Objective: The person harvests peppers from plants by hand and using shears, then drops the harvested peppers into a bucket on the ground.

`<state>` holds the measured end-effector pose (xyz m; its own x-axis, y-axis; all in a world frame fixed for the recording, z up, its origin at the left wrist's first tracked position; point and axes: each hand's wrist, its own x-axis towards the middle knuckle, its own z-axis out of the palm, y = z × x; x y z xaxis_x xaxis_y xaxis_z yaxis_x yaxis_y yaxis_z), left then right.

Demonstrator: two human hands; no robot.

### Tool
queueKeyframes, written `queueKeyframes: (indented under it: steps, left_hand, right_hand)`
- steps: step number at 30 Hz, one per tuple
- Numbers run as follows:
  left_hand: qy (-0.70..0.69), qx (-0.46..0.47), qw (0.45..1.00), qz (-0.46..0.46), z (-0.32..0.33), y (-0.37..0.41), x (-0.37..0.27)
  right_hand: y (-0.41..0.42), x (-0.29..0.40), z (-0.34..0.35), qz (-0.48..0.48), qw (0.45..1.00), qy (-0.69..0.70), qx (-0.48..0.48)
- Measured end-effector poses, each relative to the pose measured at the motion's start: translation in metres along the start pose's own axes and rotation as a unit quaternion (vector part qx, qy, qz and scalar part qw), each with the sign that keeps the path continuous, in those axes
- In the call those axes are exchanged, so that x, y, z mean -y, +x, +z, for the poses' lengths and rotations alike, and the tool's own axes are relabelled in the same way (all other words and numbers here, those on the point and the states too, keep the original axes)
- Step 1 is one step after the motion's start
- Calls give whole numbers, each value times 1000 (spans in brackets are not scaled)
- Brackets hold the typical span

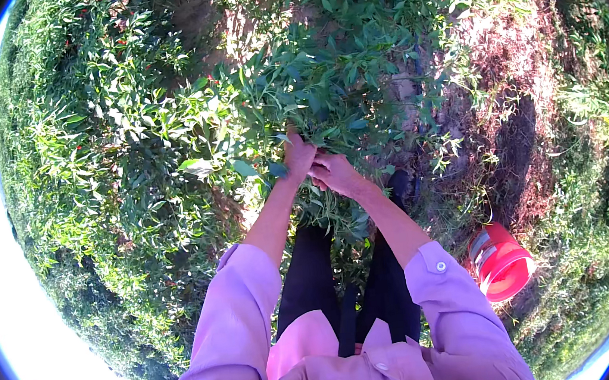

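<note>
My left hand [298,154] reaches into the leafy pepper plants [321,87] in front of my legs, its fingers partly hidden among the leaves. Close against it, at its right, my right hand [335,174] has its fingers curled inward. Whether either hand holds a pepper or a stem cannot be made out. Small red peppers [212,80] show in the foliage above and to the left of my hands. To the right on the ground is a red plastic bucket [501,263], with its opening facing me and a pale label on its side.
Dense rows of green plants [72,177] stretch along the left and the far right [607,223]. Between them, right of my hands, runs a strip of bare soil with dry plant litter [533,124]. More foliage stands between my legs.
</note>
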<state>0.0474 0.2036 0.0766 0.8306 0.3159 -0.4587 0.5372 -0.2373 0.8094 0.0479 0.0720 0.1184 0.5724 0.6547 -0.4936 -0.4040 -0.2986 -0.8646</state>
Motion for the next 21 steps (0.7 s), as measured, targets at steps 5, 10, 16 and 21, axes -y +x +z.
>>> queueKeyframes:
  steps: [5,10,16,21]
  left_hand:
    - [-89,44,986,-134,-11,12,-11]
    - [-94,53,990,-87,-10,14,-14]
    - [-93,30,994,-44,12,13,-7]
    - [-92,5,995,-28,18,8,-8]
  right_hand:
    - [-14,78,-11,9,999,30,-12]
    - [5,144,1,-70,995,72,7]
    - [73,149,26,-264,882,-386,-52]
    - [98,141,40,-311,640,-697,91]
